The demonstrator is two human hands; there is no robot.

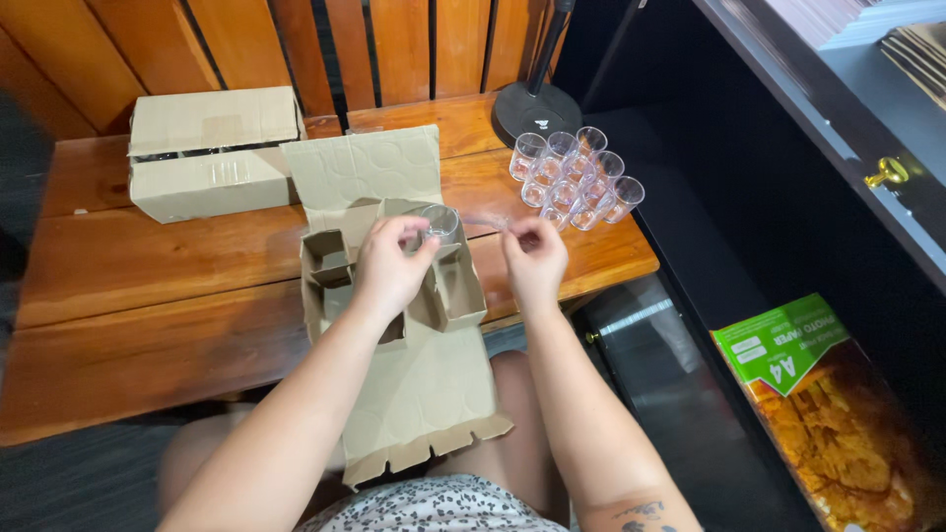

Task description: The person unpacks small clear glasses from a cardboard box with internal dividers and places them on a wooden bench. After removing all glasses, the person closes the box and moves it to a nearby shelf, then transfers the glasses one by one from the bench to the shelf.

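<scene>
We looked down from a head camera at a wooden table (148,286) with slatted wood behind it. Our left hand (391,264) was closed around a small clear glass (439,221), fingers curled on its side, holding it just above an open cardboard box (394,296) with divider cells. The box lay at the table's near edge, one flap (363,166) folded back on the table and another flap (419,404) hanging over our lap.

Our right hand (534,258) was just beside the glass, to its right, with fingers pinched together. Something thin and clear seemed to stretch between that hand and the glass, but it was too blurred for us to tell what it was.

At the table's far right corner stood a cluster of clear glasses (576,175), upright and touching one another, well apart from the glass in hand. Just behind them was a round black stand base (537,110) with a pole rising from it. At the far left of the table sat a second, closed cardboard box (212,153).

To the right of the table were a dark cabinet (788,197) and, lower down, a green and orange paper pack (818,404).
</scene>
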